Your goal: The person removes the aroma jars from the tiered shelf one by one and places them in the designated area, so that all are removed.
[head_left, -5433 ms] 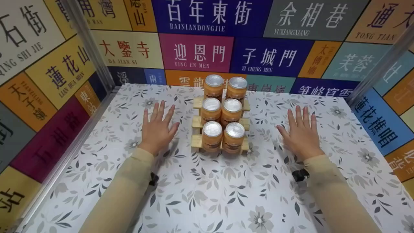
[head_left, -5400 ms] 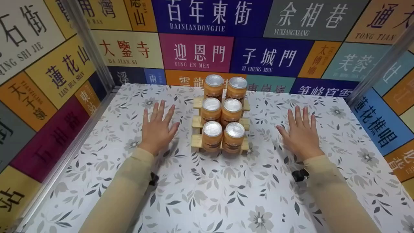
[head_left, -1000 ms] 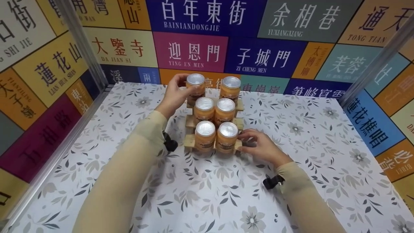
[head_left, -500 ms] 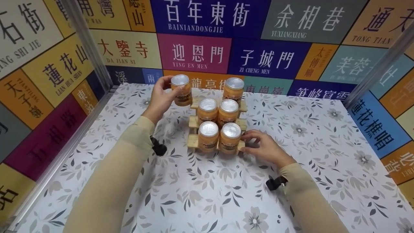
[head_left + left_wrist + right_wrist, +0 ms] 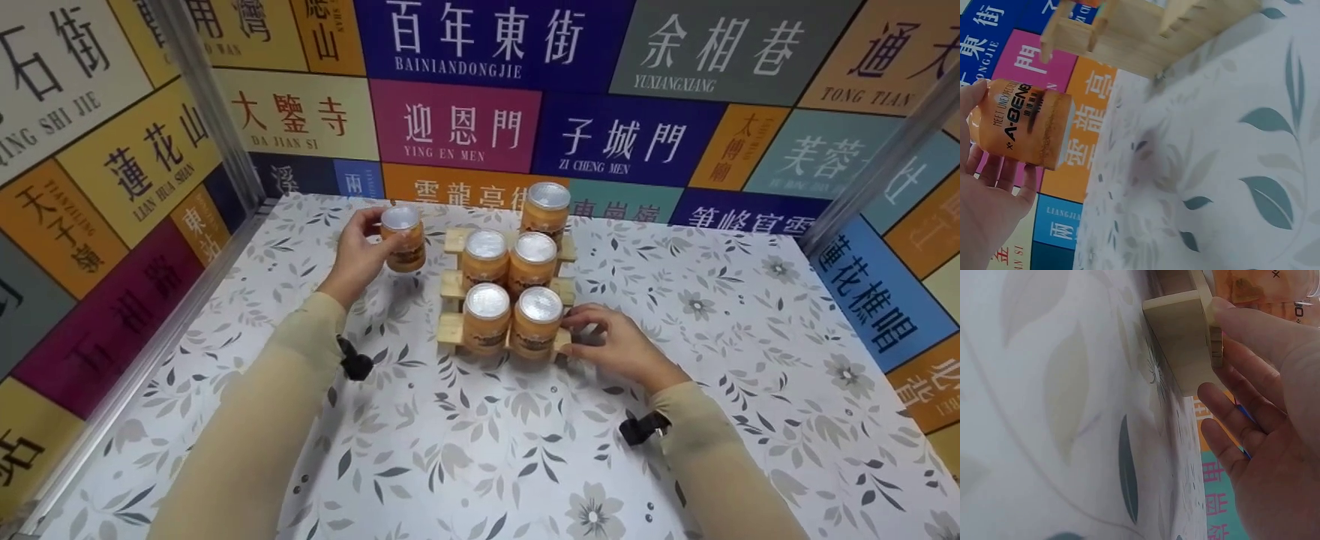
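My left hand (image 5: pixel 354 256) grips an orange can (image 5: pixel 405 256) with a silver lid, left of the wooden stepped rack (image 5: pixel 451 328). In the left wrist view the held can (image 5: pixel 1027 126) shows black lettering, and a shadow lies on the tabletop below it. Several matching cans (image 5: pixel 486 330) stand upright on the rack in two columns; the top step has just one, on its right side. At the lowest step's right end, my right hand (image 5: pixel 626 341) holds the rack. In the right wrist view its thumb (image 5: pixel 1241 318) lies against the step (image 5: pixel 1179 334), with the index finger behind.
A white table (image 5: pixel 517 450) with a leaf and flower print lies under everything. Panels with colourful street-name signs (image 5: pixel 457 124) stand behind and at both sides, joined by clear corner posts (image 5: pixel 217 105). Black devices (image 5: pixel 355 360) are strapped to both wrists.
From the top step's left side, my left hand has lifted the can away to the left and then lower. The right hand came in from the right earlier and has stayed at the rack.
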### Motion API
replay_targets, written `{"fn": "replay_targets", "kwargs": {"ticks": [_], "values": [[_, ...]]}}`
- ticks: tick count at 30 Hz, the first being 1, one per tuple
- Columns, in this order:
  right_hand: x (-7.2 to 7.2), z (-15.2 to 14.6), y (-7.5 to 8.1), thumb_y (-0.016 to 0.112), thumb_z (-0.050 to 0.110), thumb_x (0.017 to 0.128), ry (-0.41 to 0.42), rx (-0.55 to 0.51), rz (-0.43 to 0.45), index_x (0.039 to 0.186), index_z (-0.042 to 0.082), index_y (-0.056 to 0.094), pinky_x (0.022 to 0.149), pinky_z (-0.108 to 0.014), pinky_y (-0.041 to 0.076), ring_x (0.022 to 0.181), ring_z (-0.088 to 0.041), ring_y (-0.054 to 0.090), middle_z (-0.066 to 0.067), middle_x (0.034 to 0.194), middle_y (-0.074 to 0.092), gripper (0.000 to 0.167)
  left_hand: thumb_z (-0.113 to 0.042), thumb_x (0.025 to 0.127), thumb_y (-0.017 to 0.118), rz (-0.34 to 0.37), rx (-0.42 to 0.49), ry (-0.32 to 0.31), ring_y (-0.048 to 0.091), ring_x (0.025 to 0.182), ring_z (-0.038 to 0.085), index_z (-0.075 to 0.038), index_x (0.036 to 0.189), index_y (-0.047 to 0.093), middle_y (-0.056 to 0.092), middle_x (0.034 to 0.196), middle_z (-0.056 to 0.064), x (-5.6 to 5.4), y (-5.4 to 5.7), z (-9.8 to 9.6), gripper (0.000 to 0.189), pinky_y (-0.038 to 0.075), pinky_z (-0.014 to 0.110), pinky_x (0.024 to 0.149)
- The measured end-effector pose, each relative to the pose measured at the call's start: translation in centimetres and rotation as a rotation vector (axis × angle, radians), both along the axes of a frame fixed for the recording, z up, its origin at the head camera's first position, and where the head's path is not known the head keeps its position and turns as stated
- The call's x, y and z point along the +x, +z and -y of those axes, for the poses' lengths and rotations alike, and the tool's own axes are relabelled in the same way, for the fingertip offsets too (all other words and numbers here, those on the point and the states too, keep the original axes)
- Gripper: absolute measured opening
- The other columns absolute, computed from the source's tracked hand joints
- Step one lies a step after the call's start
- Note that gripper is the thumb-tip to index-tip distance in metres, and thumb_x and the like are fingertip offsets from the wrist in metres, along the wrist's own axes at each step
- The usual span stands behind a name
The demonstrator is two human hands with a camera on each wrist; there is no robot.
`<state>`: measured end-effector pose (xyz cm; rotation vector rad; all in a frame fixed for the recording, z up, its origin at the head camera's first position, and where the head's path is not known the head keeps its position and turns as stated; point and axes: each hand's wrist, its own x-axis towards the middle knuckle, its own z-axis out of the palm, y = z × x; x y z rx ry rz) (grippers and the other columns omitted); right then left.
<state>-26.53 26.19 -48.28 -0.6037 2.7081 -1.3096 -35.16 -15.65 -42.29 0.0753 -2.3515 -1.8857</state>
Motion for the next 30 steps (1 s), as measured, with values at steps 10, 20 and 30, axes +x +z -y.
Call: {"fn": "replay_targets", "kwargs": {"ticks": [10, 20, 30], "values": [[-0.2, -0.1, 0.2, 0.087, 0.022, 0.083, -0.012, -0.006, 0.024, 0.119, 0.015, 0.075, 0.103, -0.054, 0.051, 0.121, -0.031, 0.061, -0.006, 0.135, 0.064, 0.038, -0.016, 0.096, 0.073, -0.018, -0.043, -0.074, 0.047, 0.136, 0.029, -0.005, 0.144, 0.047, 0.052, 0.146, 0.014, -0.1, -2.4, 0.1, 0.056, 0.041, 0.043, 0.117], [0.2, 0.1, -0.1, 0.086, 0.020, 0.085, -0.017, -0.019, 0.043, 0.119, 0.014, 0.075, 0.104, -0.051, 0.050, 0.120, -0.029, 0.061, -0.008, 0.138, 0.063, 0.037, -0.019, 0.095, 0.075, 0.065, -0.083, -0.151, 0.045, 0.140, 0.030, -0.005, 0.147, 0.044, 0.048, 0.150, 0.015, 0.6, -4.3, 0.5, 0.063, 0.042, 0.044, 0.116], [0.1, 0.0, -0.3, 0.086, 0.018, 0.085, -0.011, -0.023, 0.043, 0.120, 0.012, 0.074, 0.106, -0.053, 0.050, 0.121, -0.030, 0.061, -0.007, 0.134, 0.064, 0.038, -0.015, 0.094, 0.076, 0.071, -0.037, -0.197, 0.044, 0.142, 0.030, -0.007, 0.147, 0.045, 0.049, 0.151, 0.014, 0.4, -4.9, 0.7, 0.061, 0.037, 0.044, 0.121]]}}
